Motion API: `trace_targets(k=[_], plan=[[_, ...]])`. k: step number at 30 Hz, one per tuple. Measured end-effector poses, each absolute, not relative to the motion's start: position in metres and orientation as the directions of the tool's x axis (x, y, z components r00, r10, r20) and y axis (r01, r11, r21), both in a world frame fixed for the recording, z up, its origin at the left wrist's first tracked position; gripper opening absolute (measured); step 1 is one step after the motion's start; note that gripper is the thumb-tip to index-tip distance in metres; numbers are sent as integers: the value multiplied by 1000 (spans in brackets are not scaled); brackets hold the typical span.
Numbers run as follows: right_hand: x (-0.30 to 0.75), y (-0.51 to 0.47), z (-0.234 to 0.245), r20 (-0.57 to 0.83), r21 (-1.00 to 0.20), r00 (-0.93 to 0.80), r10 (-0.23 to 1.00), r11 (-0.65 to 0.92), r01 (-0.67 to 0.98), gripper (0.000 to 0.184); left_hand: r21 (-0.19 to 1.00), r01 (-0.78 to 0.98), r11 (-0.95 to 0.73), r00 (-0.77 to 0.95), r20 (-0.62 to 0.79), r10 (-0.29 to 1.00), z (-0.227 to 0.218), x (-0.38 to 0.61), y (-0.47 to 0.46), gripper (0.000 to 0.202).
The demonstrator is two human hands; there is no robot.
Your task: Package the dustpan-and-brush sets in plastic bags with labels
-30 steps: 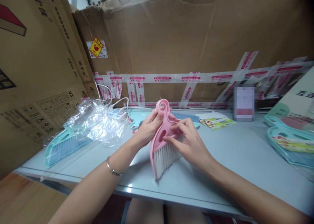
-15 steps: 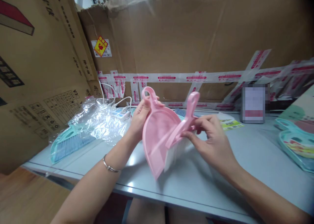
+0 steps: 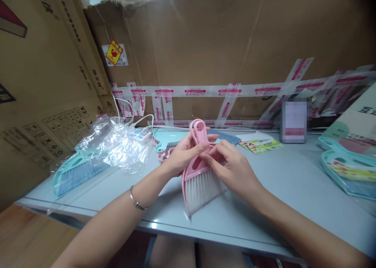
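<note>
A pink hand brush [image 3: 202, 186] with white bristles lies against a pink dustpan [image 3: 184, 187], handles together at the top. Most of the dustpan is hidden behind the brush. My left hand [image 3: 185, 152] is closed around both near the base of the handles, thumb across the front. On the other side, my right hand [image 3: 235, 166] grips the brush's upper body between thumb and fingers. Both pieces are held tilted above the grey table, bristles pointing down.
Left lies a turquoise brush set [image 3: 79, 170] beside crumpled clear plastic bags [image 3: 123, 146]. Behind my hands are a turquoise dustpan [image 3: 170, 137] and a blue-bristled brush [image 3: 225, 136]. Printed cards [image 3: 260, 143], a blurred upright device [image 3: 295, 121] and another turquoise set [image 3: 349, 170] stand right. Cardboard boxes [image 3: 205, 45] wall the back.
The pink brush, held apart from the dustpan before, has moved left and now lies against its front. My left hand has shifted to hold both handles; my right hand has moved in closer.
</note>
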State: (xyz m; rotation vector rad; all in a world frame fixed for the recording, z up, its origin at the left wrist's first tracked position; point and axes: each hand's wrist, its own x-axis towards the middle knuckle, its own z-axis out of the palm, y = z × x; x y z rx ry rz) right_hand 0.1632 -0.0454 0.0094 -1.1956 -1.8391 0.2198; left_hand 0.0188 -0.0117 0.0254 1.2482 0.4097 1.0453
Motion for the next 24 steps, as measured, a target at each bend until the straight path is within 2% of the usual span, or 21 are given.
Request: trace_targets(k=[6,9,11,13,15,17,24], plan=[[169,-44,10,628,-521,-139,766,546,657,25,941,-339,-4,487,179,855,22,15,-6,39],[178,-39,11,699,-539,37,714,492,684,32,948,-317,2,492,162,855,21,13,-3,34],[184,-35,11,572,-669,64,818,419,614,42,951,-309,4,504,160,849,21,12,-2,32],[187,-32,11,309,-817,-106,945,321,480,43,956,-293,7,517,152,842,20,12,-1,32],[188,-30,11,118,-879,-260,958,223,422,39,965,-263,7,526,138,839,19,12,0,33],[187,-30,11,63,-876,-246,967,172,451,39,976,-217,-3,516,118,848,18,12,1,34],[182,-32,8,64,-836,-180,982,152,527,44,996,-90,4,439,36,898,13,12,5,32]])
